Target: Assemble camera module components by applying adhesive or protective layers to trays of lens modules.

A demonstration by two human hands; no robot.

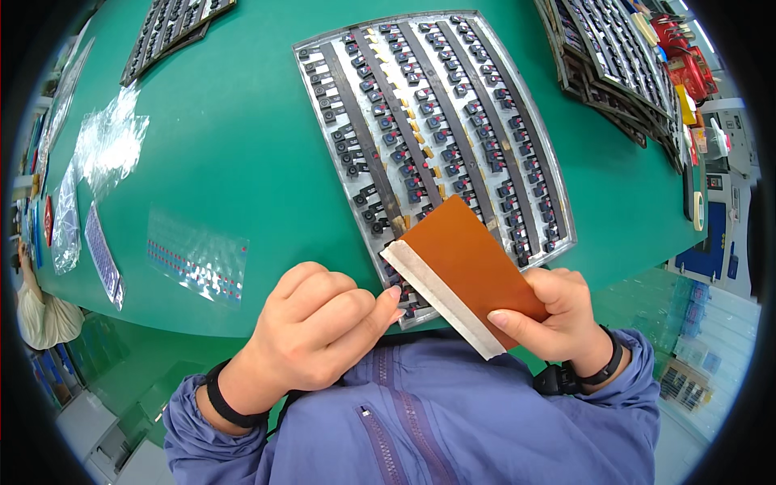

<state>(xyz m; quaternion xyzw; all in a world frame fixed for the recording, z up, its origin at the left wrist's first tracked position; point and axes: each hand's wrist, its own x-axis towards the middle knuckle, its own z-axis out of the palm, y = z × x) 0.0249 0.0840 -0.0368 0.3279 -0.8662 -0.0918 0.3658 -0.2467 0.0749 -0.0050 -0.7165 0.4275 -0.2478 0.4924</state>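
My right hand (pixel 558 311) grips a brown rectangular sheet (pixel 477 267) between thumb and fingers. A whitish strip (pixel 440 299) runs along its left edge. The sheet is held tilted over the near end of a metal tray (pixel 570 202). In that tray lie rows of small black parts (pixel 388 125), many with red or yellow bits, between dark bars. My left hand (pixel 323 323) is closed in a pinch beside the tray's near left corner. Whatever its fingertips may hold is too small to make out. The sheet hides part of the rows.
A clear sheet with red and blue dots (pixel 198 259) lies on the green table (pixel 267 162) at left, near crumpled clear plastic (pixel 113 145). Stacked trays (pixel 614 73) stand at the far right; another tray (pixel 166 32) is far left. A tape roll (pixel 697 210) sits at the right edge.
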